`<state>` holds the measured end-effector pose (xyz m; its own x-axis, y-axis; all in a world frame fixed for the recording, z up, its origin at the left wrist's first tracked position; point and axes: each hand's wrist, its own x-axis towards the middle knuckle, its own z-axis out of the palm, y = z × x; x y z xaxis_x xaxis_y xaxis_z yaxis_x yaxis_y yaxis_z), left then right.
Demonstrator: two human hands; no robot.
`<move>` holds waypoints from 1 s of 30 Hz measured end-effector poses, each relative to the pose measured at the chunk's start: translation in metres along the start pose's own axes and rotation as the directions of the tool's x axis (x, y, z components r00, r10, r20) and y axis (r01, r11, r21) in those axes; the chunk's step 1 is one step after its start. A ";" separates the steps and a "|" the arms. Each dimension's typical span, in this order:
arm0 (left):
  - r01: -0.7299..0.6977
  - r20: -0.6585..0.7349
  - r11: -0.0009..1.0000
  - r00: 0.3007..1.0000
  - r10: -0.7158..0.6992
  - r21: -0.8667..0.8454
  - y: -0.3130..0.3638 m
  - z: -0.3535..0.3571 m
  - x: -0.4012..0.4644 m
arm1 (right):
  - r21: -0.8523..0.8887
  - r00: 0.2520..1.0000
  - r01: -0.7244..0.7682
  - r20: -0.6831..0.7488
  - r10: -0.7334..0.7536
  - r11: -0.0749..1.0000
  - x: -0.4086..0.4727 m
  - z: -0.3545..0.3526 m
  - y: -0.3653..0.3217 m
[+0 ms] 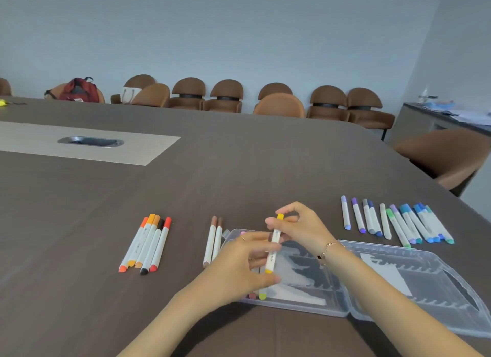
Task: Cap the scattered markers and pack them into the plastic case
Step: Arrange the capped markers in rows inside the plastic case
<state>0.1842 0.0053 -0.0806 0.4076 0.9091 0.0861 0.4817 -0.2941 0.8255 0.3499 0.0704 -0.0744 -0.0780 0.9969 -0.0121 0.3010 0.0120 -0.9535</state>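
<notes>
Both hands are gripping the yellow marker (273,246) above the open plastic case (372,282), right hand (300,227) fingers clamping its far cap, left hand (239,266) fingers curling round the barrel; capping seems under way, slotting it beside packed markers looks next.

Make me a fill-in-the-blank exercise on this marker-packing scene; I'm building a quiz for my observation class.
1. Both hands hold a white marker with ____ caps over the clear plastic case.
2. The right hand pinches the marker's ____ cap, and the left hand grips its barrel.
3. The group of blue, purple and green capped markers lies to the ____ of the hands.
4. Two ____ capped markers lie beside the case's left edge.

Missing words: yellow; top; right; brown
</notes>
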 end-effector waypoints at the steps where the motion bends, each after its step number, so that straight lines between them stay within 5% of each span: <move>1: -0.002 0.032 0.998 1.000 0.000 0.059 0.000 0.004 -0.001 | -0.041 1.000 0.006 -0.013 -0.007 0.999 -0.001 -0.002 0.008; 10: -0.164 0.173 0.857 0.981 0.089 0.489 -0.016 0.006 -0.002 | -0.226 0.998 0.066 0.008 -0.066 0.972 0.001 0.006 0.031; 18: -0.220 0.168 0.873 0.973 0.161 0.435 -0.027 0.002 -0.004 | -0.590 0.976 0.208 0.071 -0.207 0.780 0.003 0.008 0.037; 30: -0.217 0.125 0.881 0.976 0.181 0.419 -0.032 0.003 -0.002 | -0.684 0.960 0.270 0.240 -0.140 0.678 -0.001 -0.002 0.035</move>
<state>0.1700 0.0117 -0.1085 0.5818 0.7968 0.1633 0.6615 -0.5804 0.4750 0.3627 0.0695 -0.1075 -0.3457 0.9370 0.0498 0.8327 0.3308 -0.4439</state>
